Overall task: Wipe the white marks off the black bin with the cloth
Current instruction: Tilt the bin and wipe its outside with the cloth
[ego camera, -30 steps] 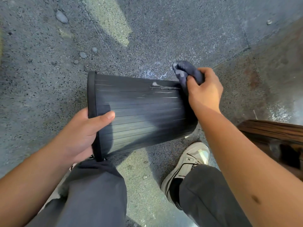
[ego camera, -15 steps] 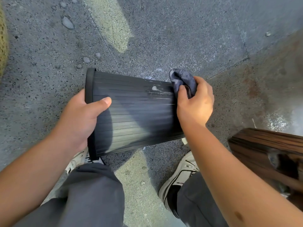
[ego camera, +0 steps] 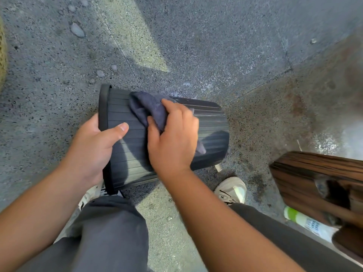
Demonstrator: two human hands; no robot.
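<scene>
A black ribbed bin (ego camera: pixel 212 134) lies on its side above the floor, rim to the left and base to the right. My left hand (ego camera: pixel 92 148) grips the rim, thumb across the ribbed wall. My right hand (ego camera: pixel 172 138) presses a dark blue-grey cloth (ego camera: pixel 149 108) flat against the middle of the bin's upper side. Thin pale streaks show on the wall to the right of the cloth; anything under the cloth and hand is hidden.
Speckled stone floor (ego camera: pixel 196 46) lies all around. A dark wooden piece of furniture (ego camera: pixel 318 179) stands at the right, with a green-capped bottle (ego camera: pixel 302 220) lying beside it. My grey trouser legs and white shoes (ego camera: pixel 231 190) are below the bin.
My right hand has slid the cloth leftward from the bin's base end to its middle, covering the white spot. The left hand keeps its hold on the rim.
</scene>
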